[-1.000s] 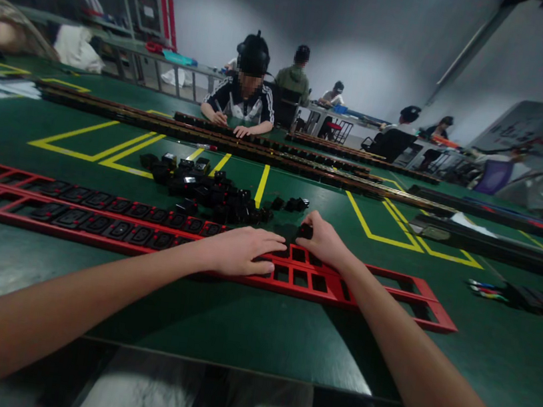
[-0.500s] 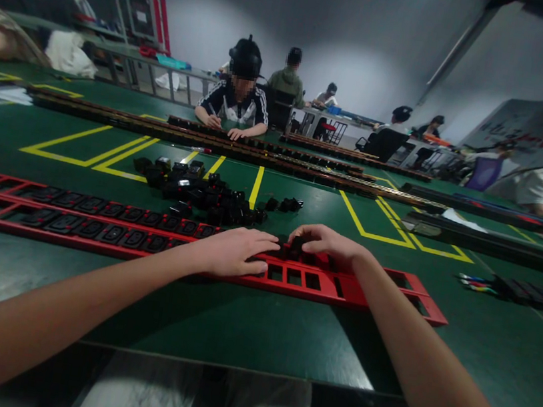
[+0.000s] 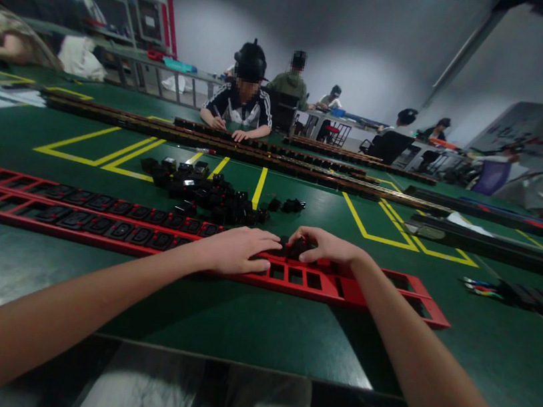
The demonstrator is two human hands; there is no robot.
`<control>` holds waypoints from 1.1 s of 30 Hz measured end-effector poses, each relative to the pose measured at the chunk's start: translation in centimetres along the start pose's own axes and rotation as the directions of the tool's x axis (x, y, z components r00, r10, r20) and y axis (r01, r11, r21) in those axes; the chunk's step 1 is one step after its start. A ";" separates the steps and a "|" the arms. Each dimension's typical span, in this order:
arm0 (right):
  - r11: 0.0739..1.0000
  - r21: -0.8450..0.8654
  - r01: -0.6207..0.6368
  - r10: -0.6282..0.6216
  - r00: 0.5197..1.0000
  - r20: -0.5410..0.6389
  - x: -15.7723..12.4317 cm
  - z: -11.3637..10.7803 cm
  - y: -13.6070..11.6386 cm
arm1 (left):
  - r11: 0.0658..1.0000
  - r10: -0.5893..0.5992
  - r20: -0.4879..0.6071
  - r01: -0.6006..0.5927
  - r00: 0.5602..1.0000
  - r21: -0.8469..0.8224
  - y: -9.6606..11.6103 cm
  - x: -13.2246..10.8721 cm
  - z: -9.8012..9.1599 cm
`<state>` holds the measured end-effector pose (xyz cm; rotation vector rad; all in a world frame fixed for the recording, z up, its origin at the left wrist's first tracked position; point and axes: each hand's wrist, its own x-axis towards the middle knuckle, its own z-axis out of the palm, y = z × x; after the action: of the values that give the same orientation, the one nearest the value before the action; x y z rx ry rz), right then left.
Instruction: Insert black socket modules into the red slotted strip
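A long red frame (image 3: 355, 289) with two rows of rectangular openings lies across the bench in front of me. Black power sockets (image 3: 133, 233) fill many openings left of my hands. My left hand (image 3: 239, 251) rests flat over the frame, fingers stretched to the right and thumb near the front row. Just right of its fingertips, my right hand (image 3: 326, 246) pinches a black socket (image 3: 300, 246) at the back row. How far that socket sits in its opening is hidden by the fingers. Bare openings show in the front row below my right hand.
Beyond the frame lies a pile of loose black sockets (image 3: 212, 192). Long dark strips (image 3: 258, 154) cross the green bench (image 3: 283, 336) farther back. At right are a dark strip with coloured wire ends (image 3: 475, 286). A co-worker (image 3: 242, 102) sits opposite, writing.
The view has shifted slightly. My left hand stays on the frame, and my right hand keeps its pinch on the socket with only a small shift of the fingers.
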<state>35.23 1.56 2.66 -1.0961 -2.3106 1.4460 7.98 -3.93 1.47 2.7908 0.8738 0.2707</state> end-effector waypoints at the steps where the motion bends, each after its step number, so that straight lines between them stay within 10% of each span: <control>1: 1.000 0.010 0.007 -0.007 1.000 0.005 0.0 0.0 0.0 | 1.000 -0.004 -0.002 0.004 1.000 0.001 0.0 0.0 0.0; 33: 0.995 0.080 0.051 -0.054 0.998 0.025 0.2 0.2 0.3 | 1.000 -0.007 -0.005 0.007 1.000 -0.009 -0.3 -0.1 0.2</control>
<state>35.13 1.59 2.28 -0.9926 -2.2606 1.5284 7.79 -3.73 1.19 2.7798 0.8810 0.2796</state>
